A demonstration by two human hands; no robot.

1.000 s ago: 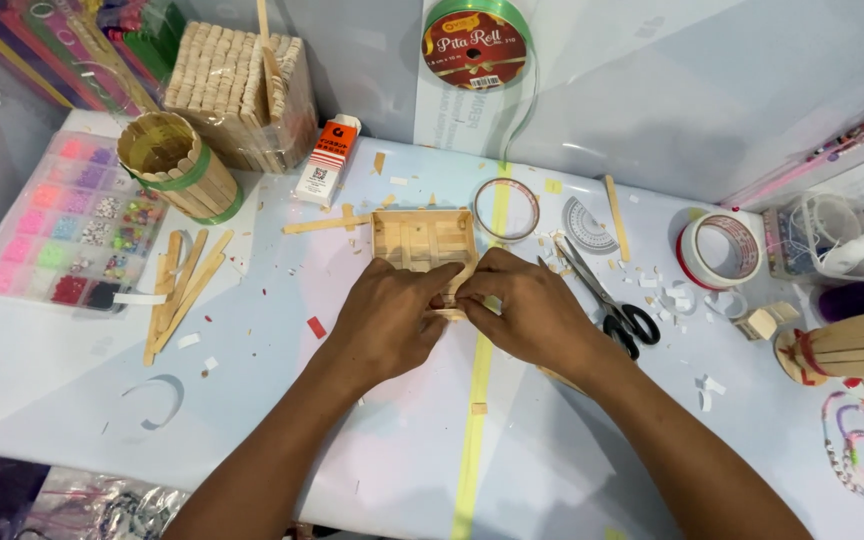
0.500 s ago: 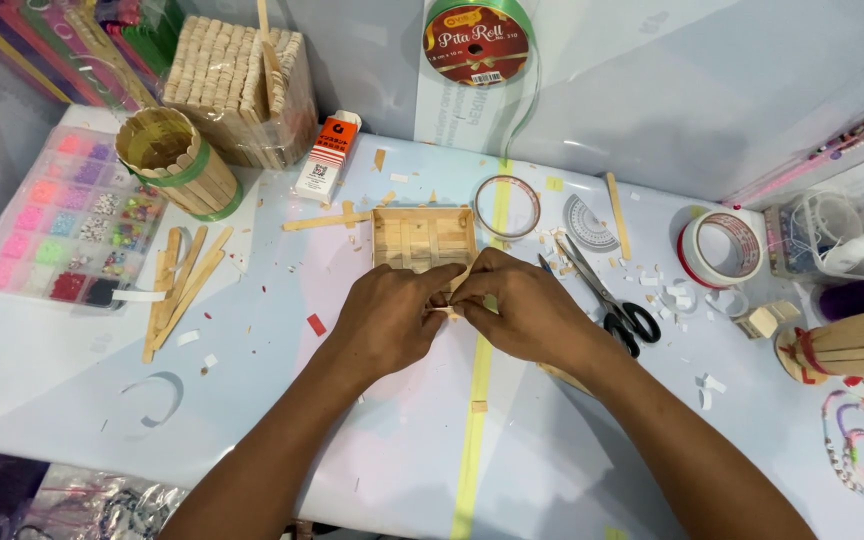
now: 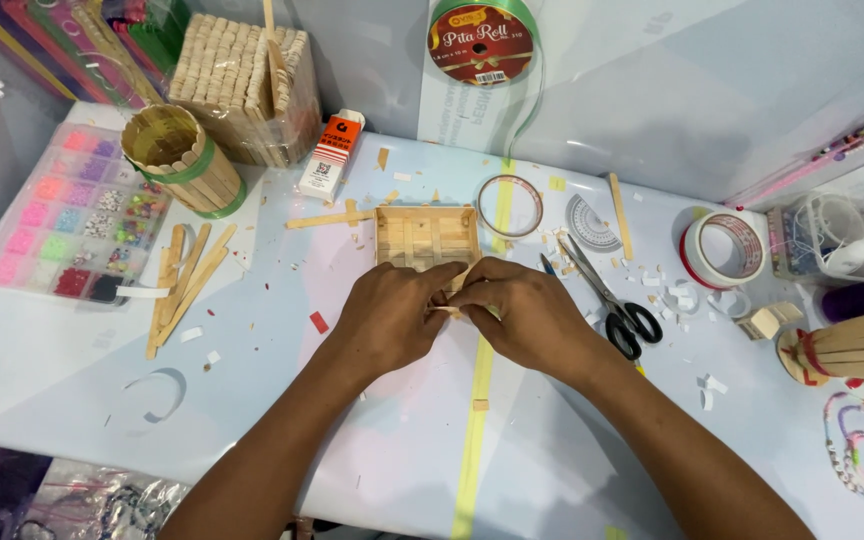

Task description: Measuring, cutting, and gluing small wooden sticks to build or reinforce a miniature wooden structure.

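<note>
My left hand (image 3: 392, 318) and my right hand (image 3: 522, 312) meet at the middle of the table, fingers pinched together on a thin wooden stick (image 3: 459, 281) that pokes out between them. Just beyond my fingertips lies a small square tray made of wooden sticks (image 3: 426, 236), flat on the pale table (image 3: 72, 350). My fingers cover most of the stick.
Black-handled scissors (image 3: 612, 300) lie right of my hands. Tape rolls (image 3: 724, 247) and a clear ring (image 3: 509, 205) sit further back. Loose sticks (image 3: 184, 282), a stick cup (image 3: 180, 160), a bead box (image 3: 72, 215), a glue box (image 3: 331, 155) and a stick box (image 3: 245, 85) stand left.
My hands have shifted slightly nearer the stick tray, and the stick between my fingers has tilted and is more covered. Nothing else on the table moved.
</note>
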